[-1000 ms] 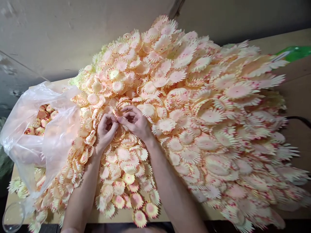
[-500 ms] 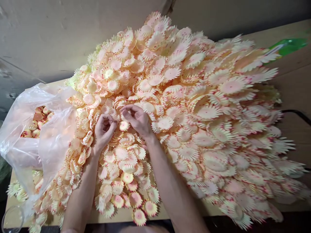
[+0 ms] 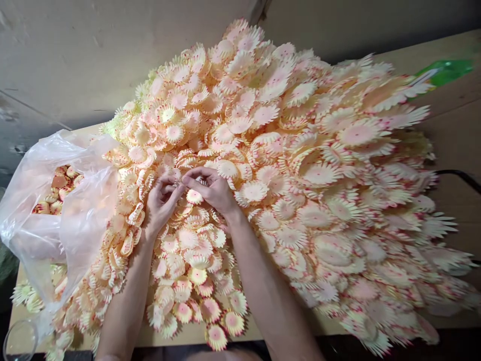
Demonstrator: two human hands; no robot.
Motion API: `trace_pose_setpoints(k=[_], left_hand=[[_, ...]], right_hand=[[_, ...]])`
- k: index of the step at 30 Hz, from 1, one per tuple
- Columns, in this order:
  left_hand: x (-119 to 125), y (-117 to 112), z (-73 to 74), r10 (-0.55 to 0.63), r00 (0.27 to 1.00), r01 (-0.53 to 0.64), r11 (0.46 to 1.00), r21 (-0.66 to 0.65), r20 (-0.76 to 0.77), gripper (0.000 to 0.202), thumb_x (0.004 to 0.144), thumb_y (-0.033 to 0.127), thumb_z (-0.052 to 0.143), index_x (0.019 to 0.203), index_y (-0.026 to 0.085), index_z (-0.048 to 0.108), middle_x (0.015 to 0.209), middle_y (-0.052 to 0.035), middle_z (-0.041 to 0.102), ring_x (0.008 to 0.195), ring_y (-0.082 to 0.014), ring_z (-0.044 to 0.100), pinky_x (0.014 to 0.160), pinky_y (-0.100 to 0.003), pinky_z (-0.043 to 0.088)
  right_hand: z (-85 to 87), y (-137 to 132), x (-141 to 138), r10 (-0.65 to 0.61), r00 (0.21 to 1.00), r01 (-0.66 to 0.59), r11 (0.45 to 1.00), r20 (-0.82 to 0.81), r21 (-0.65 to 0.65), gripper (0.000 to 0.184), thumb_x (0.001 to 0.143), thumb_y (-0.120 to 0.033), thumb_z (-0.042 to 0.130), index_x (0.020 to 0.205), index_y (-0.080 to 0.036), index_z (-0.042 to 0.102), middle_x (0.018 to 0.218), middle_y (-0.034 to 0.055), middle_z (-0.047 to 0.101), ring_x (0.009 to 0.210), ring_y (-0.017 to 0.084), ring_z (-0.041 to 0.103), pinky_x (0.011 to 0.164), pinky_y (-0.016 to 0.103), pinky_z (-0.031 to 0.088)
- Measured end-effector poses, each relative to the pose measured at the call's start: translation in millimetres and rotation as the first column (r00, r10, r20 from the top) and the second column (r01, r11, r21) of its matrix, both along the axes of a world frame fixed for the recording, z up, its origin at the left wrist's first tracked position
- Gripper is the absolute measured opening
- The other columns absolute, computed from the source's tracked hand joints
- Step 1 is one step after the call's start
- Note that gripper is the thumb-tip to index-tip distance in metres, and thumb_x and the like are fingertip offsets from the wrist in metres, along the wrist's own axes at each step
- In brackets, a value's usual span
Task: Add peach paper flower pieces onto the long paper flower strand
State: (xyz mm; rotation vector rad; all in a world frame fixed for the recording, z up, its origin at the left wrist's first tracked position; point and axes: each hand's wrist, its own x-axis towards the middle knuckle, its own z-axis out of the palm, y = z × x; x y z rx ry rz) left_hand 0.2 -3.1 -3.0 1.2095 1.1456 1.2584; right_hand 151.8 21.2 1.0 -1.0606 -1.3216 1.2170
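Note:
Over the middle of a large heap of cream, fringed petal discs [image 3: 311,215] with pink tips, both hands meet fingertip to fingertip. My left hand [image 3: 162,200] is closed in a pinch, its fingers curled toward the thumb. My right hand [image 3: 216,193] comes in from the other side with its thumb and forefinger pinched beside the left fingertips. Whatever lies between the fingers is too small to make out. Just below the right fingers sits a small pale petal disc [image 3: 194,196] with a pink centre dot. More discs lie around both wrists.
A clear plastic bag [image 3: 88,215] at the left holds several small, curled, red-tipped pieces [image 3: 58,190]. A clear round rim [image 3: 20,341] shows at the lower left corner. Green plastic [image 3: 449,71] lies at the far right, above a black cable [image 3: 460,175]. A wall [image 3: 112,55] stands behind.
My right hand has moved slightly left and down, and its fingertips now meet those of my left hand. The gap between the hands has closed. The heap looks the same.

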Motion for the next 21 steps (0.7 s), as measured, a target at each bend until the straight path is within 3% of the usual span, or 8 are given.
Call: trace_pose_setpoints(k=[5,8,10,12,15,21], left_hand=[[-1.7,1.2,-1.8,0.043,0.998,-0.041,0.998,0.042,-0.038,0.027,0.078,0.040,0.073,0.085,0.016,0.063,0.076,-0.0008,0.063,0.067,-0.0087,0.057,0.062,-0.019,0.045],[-3.2,0.6,-1.1,0.044,0.999,-0.044,0.996,0.077,-0.008,0.026,0.081,0.041,0.070,0.084,0.017,0.061,0.073,0.0008,0.059,0.062,-0.0076,0.052,0.058,-0.018,0.042],[-3.7,0.6,-0.9,0.044,0.999,-0.045,0.994,0.095,0.004,0.025,0.083,0.041,0.068,0.085,0.018,0.059,0.073,0.0012,0.057,0.062,-0.0074,0.050,0.057,-0.018,0.041],[-3.8,1.0,-1.1,0.043,0.999,-0.044,0.994,0.099,0.016,0.025,0.083,0.041,0.068,0.085,0.018,0.057,0.073,0.0013,0.056,0.062,-0.0076,0.050,0.058,-0.019,0.041],[-3.6,1.6,-1.1,0.049,0.999,-0.050,0.995,0.085,0.007,0.027,0.082,0.043,0.068,0.083,0.018,0.056,0.070,0.0021,0.053,0.060,-0.0073,0.048,0.057,-0.018,0.041],[-3.2,3.3,-0.8,0.100,0.995,-0.098,0.991,0.088,-0.017,0.030,0.083,0.045,0.066,0.081,0.018,0.055,0.072,0.0012,0.057,0.063,-0.0080,0.053,0.060,-0.019,0.044]], right_hand=[[-0.3,0.0,-0.2,-0.079,0.996,0.075,0.994,-0.041,-0.079,0.044,0.087,-0.062,0.052,0.090,-0.023,0.071,0.088,0.0026,0.068,0.085,0.017,0.062,0.078,0.029,0.049],[-0.4,0.8,1.5,-0.106,0.992,0.095,0.984,-0.062,-0.152,0.060,0.086,-0.074,0.038,0.087,-0.023,0.071,0.067,0.0007,0.060,0.068,0.015,0.058,0.065,0.028,0.047],[0.2,1.0,2.2,-0.065,0.991,0.044,0.983,-0.114,-0.180,0.064,0.084,-0.077,0.037,0.085,-0.023,0.070,0.055,-0.0020,0.049,0.055,0.013,0.052,0.056,0.027,0.043],[1.7,0.7,2.1,-0.004,0.987,-0.021,0.988,-0.161,-0.156,0.056,0.080,-0.075,0.048,0.082,-0.023,0.069,0.056,-0.0026,0.050,0.055,0.012,0.052,0.056,0.027,0.043],[4.5,-0.7,0.9,0.099,0.980,-0.115,0.989,-0.172,-0.088,0.041,0.069,-0.061,0.074,0.078,-0.021,0.067,0.070,0.0000,0.062,0.068,0.014,0.058,0.064,0.027,0.047],[8.3,-3.3,0.5,0.190,0.978,-0.195,0.979,-0.084,-0.055,0.039,0.060,-0.047,0.085,0.080,-0.018,0.067,0.076,0.0009,0.063,0.070,0.014,0.058,0.065,0.028,0.047]])
